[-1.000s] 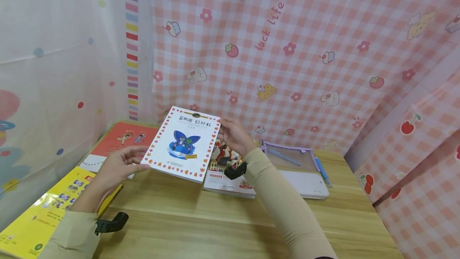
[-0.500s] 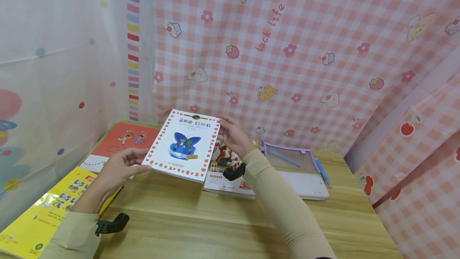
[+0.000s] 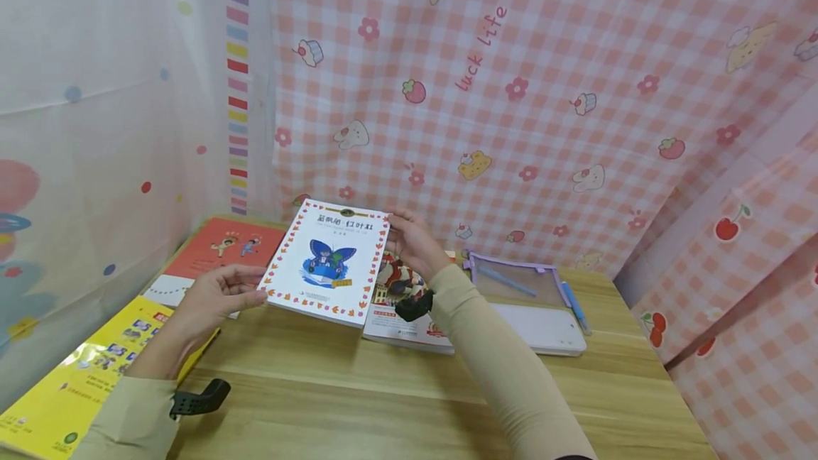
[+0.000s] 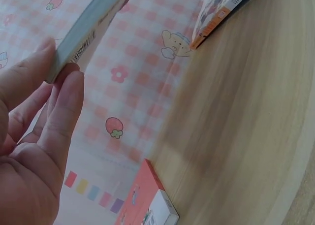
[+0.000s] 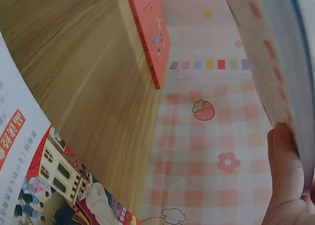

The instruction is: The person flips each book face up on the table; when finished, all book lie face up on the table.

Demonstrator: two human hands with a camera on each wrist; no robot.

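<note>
A white book (image 3: 329, 261) with a leaf border and a blue butterfly picture on its cover is held above the table, tilted toward me. My left hand (image 3: 220, 300) pinches its lower left corner; in the left wrist view, thumb and fingers of that hand (image 4: 39, 116) meet on the book's edge (image 4: 74, 43). At the upper right side, my right hand (image 3: 415, 241) grips the book, some of its fingers hidden. The right wrist view has this hand (image 5: 290, 185) at the lower right, with fingers on the book's underside (image 5: 275, 52).
A red book (image 3: 224, 250) and a yellow book (image 3: 96, 368) lie at the left. Behind the right forearm are a picture-covered book (image 3: 399, 321), a white case (image 3: 543, 329), a mesh pouch (image 3: 517, 281) and a blue pen (image 3: 575, 307). Checked cloth hangs behind the table (image 3: 332, 396).
The white book has lowered slightly and tips a little flatter, with both hands still holding it. The other books and the pouch stay where they were.
</note>
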